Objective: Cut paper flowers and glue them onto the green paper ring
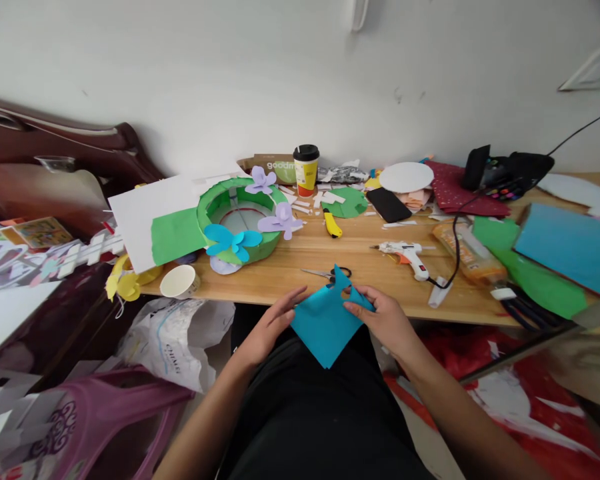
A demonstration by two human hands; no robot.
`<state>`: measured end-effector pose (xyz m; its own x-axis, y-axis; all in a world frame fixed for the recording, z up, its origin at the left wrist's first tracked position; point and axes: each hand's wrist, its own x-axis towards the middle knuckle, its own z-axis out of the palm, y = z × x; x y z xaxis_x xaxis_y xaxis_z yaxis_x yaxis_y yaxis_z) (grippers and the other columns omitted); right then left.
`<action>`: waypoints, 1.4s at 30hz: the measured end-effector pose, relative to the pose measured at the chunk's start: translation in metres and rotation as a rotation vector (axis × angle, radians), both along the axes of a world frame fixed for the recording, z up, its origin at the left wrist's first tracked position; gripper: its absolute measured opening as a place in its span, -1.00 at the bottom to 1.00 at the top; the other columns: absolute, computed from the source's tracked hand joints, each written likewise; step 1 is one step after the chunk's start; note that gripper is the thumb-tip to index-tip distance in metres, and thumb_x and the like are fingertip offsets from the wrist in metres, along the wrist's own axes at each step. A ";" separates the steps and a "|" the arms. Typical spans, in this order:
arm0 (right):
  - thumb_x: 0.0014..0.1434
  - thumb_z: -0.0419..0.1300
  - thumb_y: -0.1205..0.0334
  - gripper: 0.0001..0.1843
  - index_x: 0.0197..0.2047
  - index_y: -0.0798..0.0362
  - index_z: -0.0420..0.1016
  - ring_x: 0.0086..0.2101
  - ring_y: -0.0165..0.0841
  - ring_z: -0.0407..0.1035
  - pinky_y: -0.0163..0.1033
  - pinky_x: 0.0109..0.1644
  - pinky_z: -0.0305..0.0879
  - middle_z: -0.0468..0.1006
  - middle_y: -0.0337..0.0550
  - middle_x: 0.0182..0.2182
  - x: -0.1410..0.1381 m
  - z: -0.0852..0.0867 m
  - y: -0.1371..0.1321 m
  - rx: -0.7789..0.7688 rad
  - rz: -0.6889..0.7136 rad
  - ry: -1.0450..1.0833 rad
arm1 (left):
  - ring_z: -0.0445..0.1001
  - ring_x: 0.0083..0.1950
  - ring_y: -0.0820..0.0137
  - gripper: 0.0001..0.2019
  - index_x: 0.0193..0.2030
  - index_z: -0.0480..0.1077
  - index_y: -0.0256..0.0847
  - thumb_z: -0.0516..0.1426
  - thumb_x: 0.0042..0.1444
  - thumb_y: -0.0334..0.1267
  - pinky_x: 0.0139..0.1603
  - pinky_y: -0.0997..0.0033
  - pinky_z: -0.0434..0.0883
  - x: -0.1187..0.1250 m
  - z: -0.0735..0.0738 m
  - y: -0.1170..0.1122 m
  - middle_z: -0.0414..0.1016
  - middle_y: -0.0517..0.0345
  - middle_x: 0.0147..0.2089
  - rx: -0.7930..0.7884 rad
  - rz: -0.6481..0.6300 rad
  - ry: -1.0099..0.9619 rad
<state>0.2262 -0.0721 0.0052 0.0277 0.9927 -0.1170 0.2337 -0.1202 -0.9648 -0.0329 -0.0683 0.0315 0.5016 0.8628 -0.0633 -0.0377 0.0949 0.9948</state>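
Note:
A folded sheet of blue paper (325, 323), with pieces cut out along its upper side, is held above my lap at the table's front edge. My right hand (383, 313) pinches its right corner between thumb and fingers. At the left corner, my left hand (270, 327) has its fingers stretched out, with the thumb against or just beside the paper. Scissors (323, 273) lie on the table just beyond the sheet, their handles partly hidden by it. To the left stands a green paper ring basket (260, 250) decorated with a blue butterfly (234, 243) and purple butterflies (281, 221).
A glue gun (405, 257) with a black cable lies right on the wooden table (280, 280). Farther back are a yellow utility knife (332, 225), a lidded coffee cup (306, 173) and a phone (389, 205). A white paper bowl (180, 283) sits near the left front edge.

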 end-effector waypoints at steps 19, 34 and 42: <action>-0.08 0.42 -0.10 -0.51 -0.15 0.00 0.53 -0.17 -0.07 0.53 -0.05 -0.11 0.48 0.65 -0.06 -0.16 -0.022 -0.004 -0.009 -0.215 -0.144 0.479 | 0.57 -0.11 0.16 -0.50 0.02 0.51 -0.31 0.29 0.03 0.00 -0.04 0.21 0.44 0.048 -0.027 -0.010 0.60 -0.12 -0.11 -0.481 0.042 -0.310; 0.21 0.08 -0.26 -0.49 -0.09 -0.01 0.50 -0.04 -0.08 0.44 -0.13 -0.04 0.40 0.62 -0.04 -0.15 -0.036 0.013 -0.031 -0.003 -0.157 0.086 | 0.51 0.06 0.13 -0.51 0.10 0.45 -0.14 0.33 0.01 -0.12 0.08 0.18 0.44 0.016 0.015 -0.047 0.54 -0.06 0.07 -0.212 0.213 0.012; 0.17 0.15 -0.21 -0.60 -0.33 -0.03 0.34 -0.49 -0.31 0.36 -0.29 -0.44 0.30 0.47 -0.24 -0.52 -0.049 0.023 -0.024 -0.038 -0.097 0.314 | 0.56 -0.08 0.22 -0.54 0.16 0.39 -0.19 0.25 0.13 -0.14 0.00 0.22 0.45 0.034 0.012 -0.030 0.59 -0.02 -0.07 -0.335 0.224 -0.285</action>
